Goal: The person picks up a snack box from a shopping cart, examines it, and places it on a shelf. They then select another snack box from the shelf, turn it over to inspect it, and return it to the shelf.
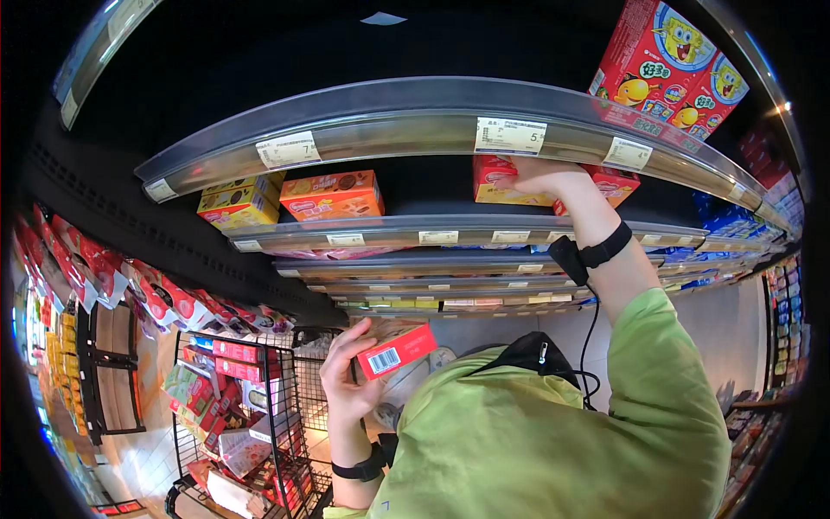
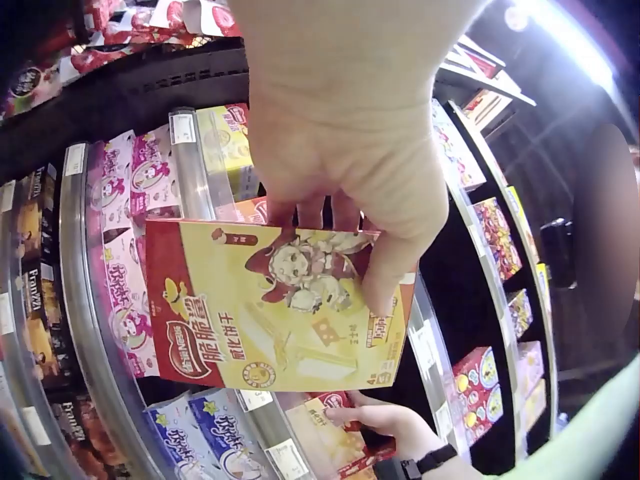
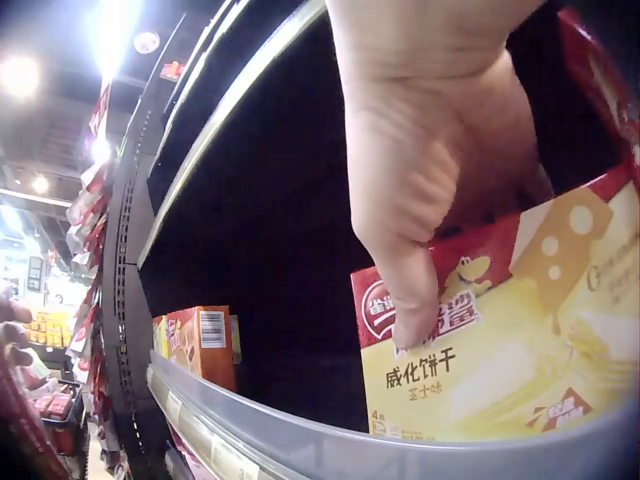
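Note:
My left hand [image 1: 347, 370] holds a red-and-yellow box of wafer biscuits [image 2: 270, 315] in front of my body, beside a shopping cart. In the left wrist view the thumb lies over the printed front and the other fingers go behind the box. My right hand [image 1: 552, 179] reaches under a shelf edge and grips a similar box of wafer biscuits [image 3: 480, 365] standing on the shelf. Its thumb presses the front near the red logo; the other fingers are hidden behind the box. Another red box [image 1: 612, 183] stands just right of that hand.
An orange biscuit box [image 1: 333, 195] and yellow boxes [image 1: 238, 203] stand farther left on the same shelf. A raised clear lip [image 3: 330, 440] runs along the shelf front. The wire shopping cart [image 1: 275, 406] at lower left holds several boxes. Red bags [image 1: 86, 259] hang at the left.

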Motion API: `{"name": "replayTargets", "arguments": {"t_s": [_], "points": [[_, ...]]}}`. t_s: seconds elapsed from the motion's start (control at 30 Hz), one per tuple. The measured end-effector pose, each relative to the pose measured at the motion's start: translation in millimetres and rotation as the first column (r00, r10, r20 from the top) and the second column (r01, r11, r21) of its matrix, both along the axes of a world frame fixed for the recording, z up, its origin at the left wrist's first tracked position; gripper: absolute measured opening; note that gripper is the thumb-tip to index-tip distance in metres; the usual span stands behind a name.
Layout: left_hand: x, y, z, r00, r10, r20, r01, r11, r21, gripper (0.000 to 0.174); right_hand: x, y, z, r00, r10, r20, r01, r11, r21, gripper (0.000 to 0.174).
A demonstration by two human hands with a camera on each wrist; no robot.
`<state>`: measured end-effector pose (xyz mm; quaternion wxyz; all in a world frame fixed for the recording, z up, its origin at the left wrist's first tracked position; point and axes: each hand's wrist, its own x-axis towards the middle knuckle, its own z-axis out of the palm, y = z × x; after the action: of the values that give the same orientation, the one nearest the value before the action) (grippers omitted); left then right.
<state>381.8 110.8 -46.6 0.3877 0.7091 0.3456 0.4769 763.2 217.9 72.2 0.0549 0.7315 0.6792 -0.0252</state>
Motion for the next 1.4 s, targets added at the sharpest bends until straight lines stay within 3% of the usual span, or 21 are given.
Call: {"name": "replayTargets", "arguments": {"t_s": [0.1, 0.23, 0.3, 0.4, 0.43, 0.5, 0.53, 0.6, 0.63, 0.7, 0.73, 0.8, 0.83, 0.9, 0.97, 1.03, 1.07, 1.17, 1.4], "points": [[5, 3, 6, 1.000, -0.016, 0.000, 0.016, 1.000, -0.004, 0.055, 1, -9, 3, 0.999, -0.007, 0.051, 0.002, 0.997, 0.081, 0.070], [14, 7, 15, 1.000, 0.012, -0.016, -0.012, 1.000, -0.008, 0.053, 3, -11, 11, 0.994, -0.053, 0.093, 0.054, 0.998, -0.013, 0.074], [23, 9, 28, 0.997, 0.057, -0.050, -0.051, 0.993, 0.107, 0.044, 4, -13, 7, 0.995, -0.056, 0.079, 0.059, 0.997, -0.041, 0.078], [24, 14, 38, 0.981, 0.129, -0.143, -0.087, 0.960, 0.266, 0.038, -10, -25, -1, 0.993, 0.072, -0.094, -0.060, 0.991, 0.117, 0.075], [24, 14, 41, 0.976, 0.144, -0.164, -0.086, 0.943, 0.321, 0.038, -23, -36, 4, 0.940, 0.169, -0.295, -0.102, 0.968, 0.230, 0.069], [27, 9, 49, 0.950, 0.224, -0.219, -0.089, 0.863, 0.497, 0.037, -45, -51, -1, 0.715, 0.376, -0.589, -0.165, 0.910, 0.380, 0.054], [29, 5, 55, 0.942, 0.249, -0.226, -0.080, 0.818, 0.569, 0.038, -59, -62, 4, 0.538, 0.166, -0.826, -0.172, 0.981, 0.084, 0.053], [35, 3, 54, 0.936, 0.285, -0.208, -0.059, 0.709, 0.703, 0.038, -71, -69, -23, 0.420, 0.053, -0.906, -0.344, 0.933, -0.104, 0.058], [38, 3, 52, 0.939, 0.280, -0.199, -0.042, 0.669, 0.742, 0.037, -78, -69, -30, 0.330, 0.034, -0.943, -0.423, 0.899, -0.116, 0.061], [41, 1, 52, 0.938, 0.263, -0.228, 0.011, 0.634, 0.773, 0.038, -91, -71, -32, 0.074, -0.265, -0.961, -0.491, 0.829, -0.266, 0.058], [42, -1, 49, 0.929, 0.274, -0.250, 0.032, 0.613, 0.789, 0.038, -95, -72, -34, 0.068, -0.264, -0.962, -0.494, 0.829, -0.263, 0.058], [43, -3, 44, 0.918, 0.305, -0.256, 0.019, 0.608, 0.794, 0.041, -99, -73, -36, -0.145, -0.295, -0.944, -0.498, 0.846, -0.188, 0.055], [43, -3, 41, 0.908, 0.333, -0.255, 0.002, 0.604, 0.797, 0.043, -98, -73, -35, -0.150, -0.295, -0.944, -0.498, 0.847, -0.186, 0.055], [41, 1, 36, 0.936, 0.291, -0.197, -0.036, 0.637, 0.770, 0.049, -93, -71, -30, -0.161, -0.281, -0.946, -0.487, 0.856, -0.171, 0.056], [39, 2, 34, 0.927, 0.374, -0.010, -0.324, 0.816, 0.480, 0.063, -88, -71, -31, -0.132, -0.233, -0.963, -0.448, 0.881, -0.152, 0.059], [41, 7, 39, 0.947, 0.232, 0.224, -0.261, 0.959, 0.110, 0.075, -83, -70, -34, -0.057, -0.160, -0.986, -0.427, 0.896, -0.120, 0.062], [37, 7, 43, 0.940, 0.147, 0.308, -0.136, 0.989, -0.055, 0.078, -80, -67, -39, 0.002, -0.116, -0.993, -0.431, 0.896, -0.106, 0.063], [39, 9, 50, 0.885, 0.083, 0.458, 0.080, 0.942, -0.327, 0.059, -76, -64, -36, 0.059, -0.058, -0.997, -0.458, 0.885, -0.079, 0.062], [44, 3, 51, 0.881, 0.188, 0.433, 0.023, 0.899, -0.437, 0.045, -69, -64, -27, 0.023, -0.114, -0.993, -0.464, 0.879, -0.112, 0.064]]}}
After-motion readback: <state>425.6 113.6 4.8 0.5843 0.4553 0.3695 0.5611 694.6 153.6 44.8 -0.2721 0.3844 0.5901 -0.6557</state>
